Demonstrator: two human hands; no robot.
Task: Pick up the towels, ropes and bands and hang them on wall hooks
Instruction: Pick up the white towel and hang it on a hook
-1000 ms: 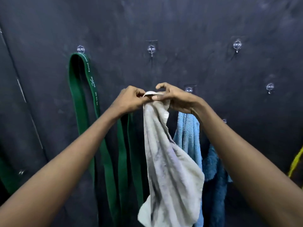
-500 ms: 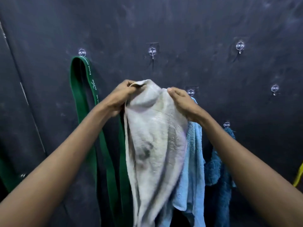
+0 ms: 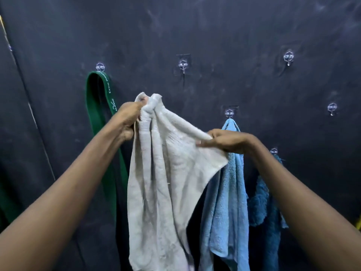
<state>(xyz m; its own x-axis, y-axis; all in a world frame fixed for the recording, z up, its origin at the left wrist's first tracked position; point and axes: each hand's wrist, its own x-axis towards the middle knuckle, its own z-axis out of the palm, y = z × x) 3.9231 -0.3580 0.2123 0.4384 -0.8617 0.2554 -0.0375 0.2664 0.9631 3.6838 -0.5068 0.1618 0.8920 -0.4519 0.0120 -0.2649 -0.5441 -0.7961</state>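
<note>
A person's left hand (image 3: 129, 122) clenches a bunched corner of a pale grey towel (image 3: 166, 182) held up before a dark wall (image 3: 214, 26). The right hand (image 3: 228, 141), lower and to the right, pinches the towel's upper edge between thumb and fingers, drawing that edge taut between the two hands. The rest of the towel hangs loose below them, touching no hook. A clear plastic hook (image 3: 183, 64) sits on the wall above the raised corner, apart from it. To the left, a green band (image 3: 97, 106) with white lettering hangs looped over a second hook (image 3: 100, 66) and passes behind the left forearm. To the right, a light blue towel (image 3: 224, 202) hangs from a lower hook (image 3: 229, 113) just behind the right hand. A dark blue towel (image 3: 261, 208) hangs beside it from a fourth hook (image 3: 274, 151).
</note>
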